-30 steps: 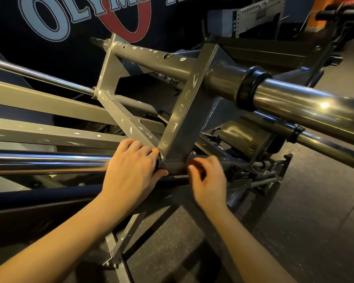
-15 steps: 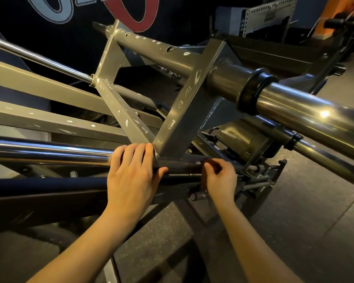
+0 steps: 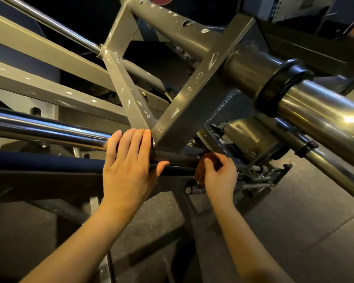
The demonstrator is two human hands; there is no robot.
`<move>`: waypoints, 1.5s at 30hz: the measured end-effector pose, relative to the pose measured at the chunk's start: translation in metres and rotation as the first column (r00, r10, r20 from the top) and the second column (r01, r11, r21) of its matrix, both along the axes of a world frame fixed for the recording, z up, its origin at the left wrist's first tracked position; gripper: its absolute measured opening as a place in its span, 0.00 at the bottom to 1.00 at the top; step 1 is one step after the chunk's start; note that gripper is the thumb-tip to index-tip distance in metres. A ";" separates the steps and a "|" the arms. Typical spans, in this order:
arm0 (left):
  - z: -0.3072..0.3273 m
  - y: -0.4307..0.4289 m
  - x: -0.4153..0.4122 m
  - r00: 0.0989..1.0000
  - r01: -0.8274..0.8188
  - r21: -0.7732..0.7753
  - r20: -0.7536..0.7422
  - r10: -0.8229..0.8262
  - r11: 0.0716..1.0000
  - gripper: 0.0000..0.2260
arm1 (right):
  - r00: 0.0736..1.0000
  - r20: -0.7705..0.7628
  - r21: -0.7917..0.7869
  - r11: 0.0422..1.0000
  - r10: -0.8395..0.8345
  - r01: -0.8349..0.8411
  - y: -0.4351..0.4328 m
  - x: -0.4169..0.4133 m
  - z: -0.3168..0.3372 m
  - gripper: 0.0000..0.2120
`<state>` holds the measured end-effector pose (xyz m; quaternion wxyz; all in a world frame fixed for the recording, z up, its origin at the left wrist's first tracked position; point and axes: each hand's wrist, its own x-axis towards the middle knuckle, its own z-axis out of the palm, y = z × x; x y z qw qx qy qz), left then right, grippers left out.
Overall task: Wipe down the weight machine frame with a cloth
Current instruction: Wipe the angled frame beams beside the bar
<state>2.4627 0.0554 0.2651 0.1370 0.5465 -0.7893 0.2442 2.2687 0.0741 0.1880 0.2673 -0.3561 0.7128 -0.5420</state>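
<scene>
The view is filled by the grey frame (image 3: 194,94) of the weight machine, its square bars meeting in a V at a low joint near centre; chipped paint is seen along both bars. A thick chrome bar (image 3: 315,111) with a black collar (image 3: 282,86) is seen running down to the right, and a second chrome bar (image 3: 45,129) comes in from the left, ending at the joint. Speckled dark floor (image 3: 294,221) is seen underneath. The left hand (image 3: 127,166) is laid flat against the joint, fingers straight and close together over the end of the left bar, thumb spread out below onto a dark tube (image 3: 178,159); nothing is gripped. The right hand (image 3: 220,176) is curled, fingers and thumb pinched on a small brown cloth (image 3: 200,170). The cloth is pressed against the dark tube just right of the joint, partly hidden by the fingers.
</scene>
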 end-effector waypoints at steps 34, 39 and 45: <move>-0.023 -0.006 -0.012 0.997 -0.054 -0.098 -0.057 0.049 0.994 0.39 | 0.992 -0.118 -0.029 0.999 0.040 -0.044 -0.012 -0.018 -0.033 0.06; -0.023 -0.008 -0.012 0.996 -0.062 -0.106 -0.075 0.054 0.992 0.40 | 0.979 -0.164 -0.011 0.993 0.118 -0.121 -0.009 -0.011 -0.014 0.09; -0.022 -0.006 -0.013 0.995 -0.067 -0.076 -0.084 0.061 0.995 0.39 | 0.969 -0.184 -0.106 0.977 0.164 -0.185 -0.006 -0.009 -0.031 0.07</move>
